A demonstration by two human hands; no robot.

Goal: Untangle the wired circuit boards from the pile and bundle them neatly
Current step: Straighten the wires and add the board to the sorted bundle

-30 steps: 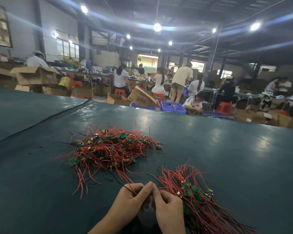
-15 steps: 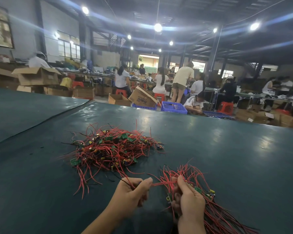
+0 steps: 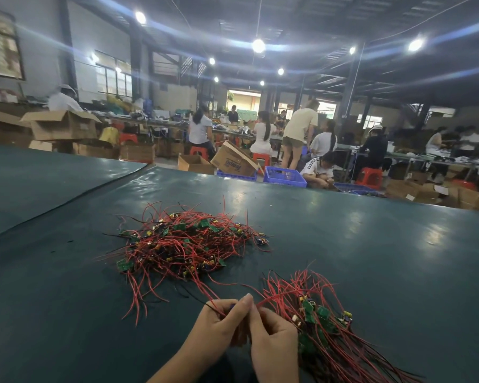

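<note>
Both hands meet low in the view on the dark green tabletop. The left hand has its fingers pinched shut on a red wire, and a thin black wire runs out from the same pinch toward the pile. The right hand is curled closed just beside it, touching the left; it seems to grip the same strands, though exactly what it holds cannot be made out. The red wire arcs from the pinch to the right into the bundle, a sheaf of red and black wires with small green boards that lies against the right hand and trails off toward the lower right corner. The pile, a loose tangle of red wires and green boards, sits farther out on the tabletop, beyond and left of the hands, with a few of its strands reaching back to the left fingers. Past the far edge, blue crates stand on the floor; their contents cannot be seen. A tilted cardboard box beside them carries blue lettering that appears to read "Tempo". An open cardboard carton stands at the left.
</note>
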